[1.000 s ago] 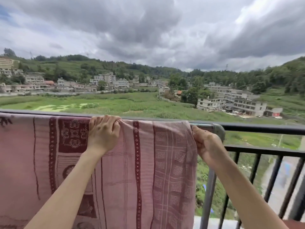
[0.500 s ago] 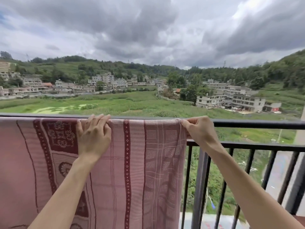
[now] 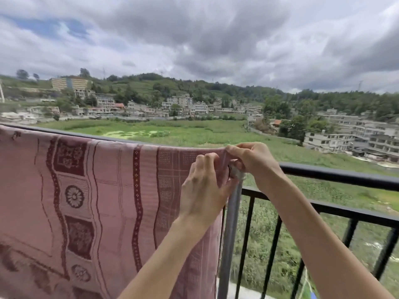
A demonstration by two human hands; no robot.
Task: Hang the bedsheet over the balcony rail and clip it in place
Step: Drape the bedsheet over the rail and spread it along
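From the head camera, the pink bedsheet point(image 3: 103, 203) with dark red patterned bands hangs over the black balcony rail point(image 3: 336, 174), covering its left stretch and falling down in front of the bars. The sheet's right edge ends just beside a grey upright post point(image 3: 231, 229).

The left hand point(image 3: 203, 190) lies against the sheet near that edge, its fingers curled over the fabric at the top and gripping it. The right hand point(image 3: 252, 160) sits on top of the rail at the sheet's upper right corner, fingers curled and pinching the fabric; a small greyish object point(image 3: 234, 171) shows under this hand, too blurred to identify. The two hands nearly touch.

Beyond the rail lie a green field point(image 3: 172, 132), pale buildings point(image 3: 354, 137), wooded hills and a cloudy sky.
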